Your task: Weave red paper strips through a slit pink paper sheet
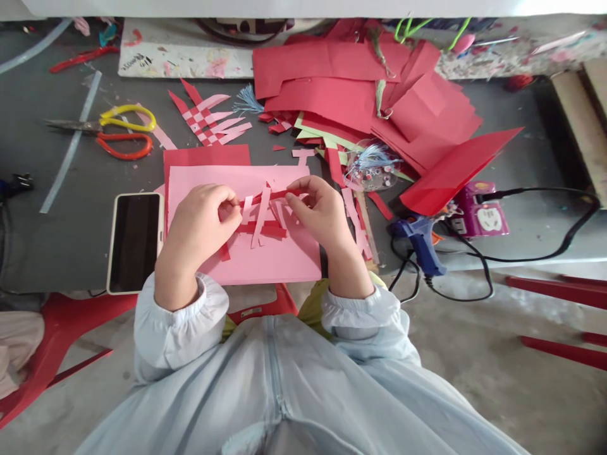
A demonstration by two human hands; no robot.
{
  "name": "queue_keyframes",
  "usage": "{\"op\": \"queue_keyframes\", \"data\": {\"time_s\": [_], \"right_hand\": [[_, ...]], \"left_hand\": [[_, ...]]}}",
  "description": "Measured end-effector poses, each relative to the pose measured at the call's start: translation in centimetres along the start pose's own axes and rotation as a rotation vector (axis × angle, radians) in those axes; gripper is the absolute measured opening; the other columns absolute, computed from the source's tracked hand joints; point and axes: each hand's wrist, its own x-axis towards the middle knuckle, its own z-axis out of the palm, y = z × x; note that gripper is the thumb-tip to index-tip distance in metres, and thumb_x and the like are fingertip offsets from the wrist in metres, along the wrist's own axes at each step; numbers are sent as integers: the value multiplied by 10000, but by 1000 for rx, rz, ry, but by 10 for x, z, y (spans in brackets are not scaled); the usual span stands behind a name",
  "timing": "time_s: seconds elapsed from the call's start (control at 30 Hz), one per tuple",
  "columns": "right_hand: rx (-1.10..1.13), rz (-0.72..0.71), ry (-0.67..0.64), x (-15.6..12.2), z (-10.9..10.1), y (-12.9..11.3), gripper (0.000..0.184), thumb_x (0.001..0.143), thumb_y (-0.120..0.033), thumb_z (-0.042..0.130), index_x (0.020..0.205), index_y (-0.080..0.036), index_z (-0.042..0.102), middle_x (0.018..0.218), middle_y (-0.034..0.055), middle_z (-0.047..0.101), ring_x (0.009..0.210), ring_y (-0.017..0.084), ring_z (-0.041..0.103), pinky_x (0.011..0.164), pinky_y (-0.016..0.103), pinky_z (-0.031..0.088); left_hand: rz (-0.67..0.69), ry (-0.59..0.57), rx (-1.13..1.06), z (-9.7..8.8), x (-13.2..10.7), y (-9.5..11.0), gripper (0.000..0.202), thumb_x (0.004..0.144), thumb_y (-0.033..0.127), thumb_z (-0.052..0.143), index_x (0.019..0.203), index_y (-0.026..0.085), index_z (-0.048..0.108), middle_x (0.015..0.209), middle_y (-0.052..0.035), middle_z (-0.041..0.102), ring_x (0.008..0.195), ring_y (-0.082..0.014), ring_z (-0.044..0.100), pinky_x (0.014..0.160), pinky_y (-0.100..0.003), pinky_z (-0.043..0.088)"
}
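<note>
Between my two hands a narrow red paper strip (279,195) stretches crosswise. My left hand (203,218) pinches its left end, and my right hand (320,205) pinches the right end between thumb and fingers. A pink paper strip (262,215) crosses over the red one. Other loose red and pink strips lie just below, among them a short red strip (268,229). Under both hands is a pink paper sheet (270,268), with a red sheet (206,155) showing behind its upper edge. Beyond them lies a woven red-and-pink paper piece (206,120) with loose strip ends.
Scissors (126,133) with yellow and orange handles lie at the left, above a phone (135,240). A pile of red paper (332,95) covers the back. On the right are a blue glue gun (422,243), its cable, and a purple power socket (486,212). A blue tassel (247,100) lies mid-back.
</note>
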Motion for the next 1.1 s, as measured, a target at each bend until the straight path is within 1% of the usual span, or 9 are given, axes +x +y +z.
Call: {"op": "queue_keyframes", "data": {"time_s": [0.1,0.17,0.2,0.3,0.4,0.53,0.8,1.0,1.1], "right_hand": [[-152,-54,138,-3,-2,-7,205,828,-235,614,1034,-232,617,1019,16,707,558,77,500,620,302,433],[-252,-151,213,-7,-3,-16,248,840,-200,595,1082,-235,636,1020,28,699,577,90,487,662,321,457],[-280,-210,214,-9,-3,-21,233,857,-191,577,1072,-234,655,1012,35,693,583,95,480,661,321,463],[-315,-378,86,-16,2,-34,215,930,-213,530,1055,-220,706,1051,67,674,608,106,501,613,306,461],[-385,-480,2,-19,12,-40,282,968,-199,488,1140,-239,708,1117,84,655,770,151,602,680,315,496],[-464,-512,-49,-18,23,-39,355,982,-159,442,1216,-248,693,1174,115,624,953,220,606,764,365,523],[-492,-546,-18,-18,27,-34,408,983,-111,403,1203,-249,717,1157,113,611,953,218,569,835,402,524],[-499,-538,-51,-20,30,-34,400,995,-126,396,1176,-264,725,1174,112,591,991,225,572,852,404,524],[-468,-542,-55,-18,28,-34,413,978,-105,395,1242,-236,685,1189,123,590,989,222,588,851,395,532]], "left_hand": [[-23,-9,8,1,1,-1,76,826,210,554,834,218,628,920,-66,738,900,-238,664,819,-358,527],[-43,-20,9,2,2,-2,82,816,204,554,842,215,632,927,-71,740,905,-243,664,815,-362,521],[-56,-27,5,1,2,-2,86,816,205,553,846,213,633,929,-72,740,902,-243,664,811,-362,518],[-88,-44,-19,0,3,-2,89,831,232,555,854,211,638,913,-67,737,855,-230,662,786,-350,510],[-102,-43,-19,0,3,-1,108,842,262,549,859,215,645,891,-55,735,802,-216,655,761,-342,505],[-103,-38,1,1,4,-2,126,845,266,538,865,219,654,901,-48,742,793,-209,654,742,-333,504],[-115,-42,-2,1,4,-1,102,844,248,552,863,224,649,906,-43,745,811,-213,662,762,-328,505],[-99,-41,-3,1,4,-1,99,845,246,542,851,219,638,882,-37,731,805,-213,660,733,-329,491],[-111,-42,6,1,4,-2,89,841,244,550,847,224,637,873,-36,733,816,-220,664,742,-334,492]]}}
